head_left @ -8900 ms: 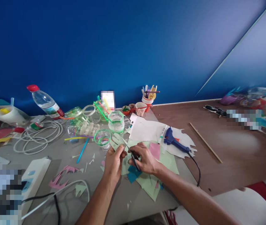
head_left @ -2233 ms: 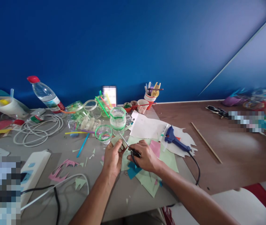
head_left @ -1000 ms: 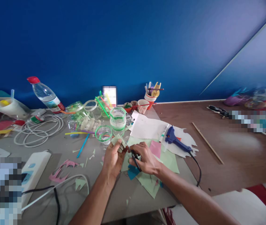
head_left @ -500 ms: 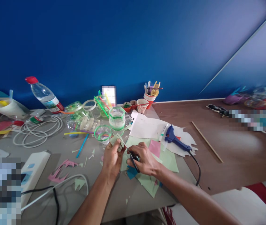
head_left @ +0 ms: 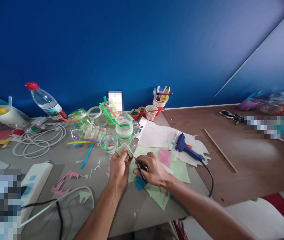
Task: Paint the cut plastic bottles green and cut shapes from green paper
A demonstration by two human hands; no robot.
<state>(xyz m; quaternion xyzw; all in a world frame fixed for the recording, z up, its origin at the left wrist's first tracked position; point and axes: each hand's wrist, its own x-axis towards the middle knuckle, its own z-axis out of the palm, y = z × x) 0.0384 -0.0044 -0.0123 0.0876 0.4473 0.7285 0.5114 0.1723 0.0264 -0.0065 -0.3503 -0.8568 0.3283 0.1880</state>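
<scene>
My left hand pinches a small piece of pale green paper between thumb and fingers. In my right hand is a pair of scissors with black handles, its blades pointing up and left against the paper's right edge. Part of the handles is hidden by my fingers. Under and beside the right hand lie light green sheets, a pink paper piece and a blue scrap. Just beyond the left hand stands a clear plastic cup with a green rim.
A blue glue gun with a black cord rests on white paper to the right. A tilted bottle, coiled white cable and power strip are at left. A wooden stick lies on the brown table.
The scissors' handles have spread apart a little in my right hand. My left hand still holds the green paper in nearly the same place. The view has shifted very slightly.
</scene>
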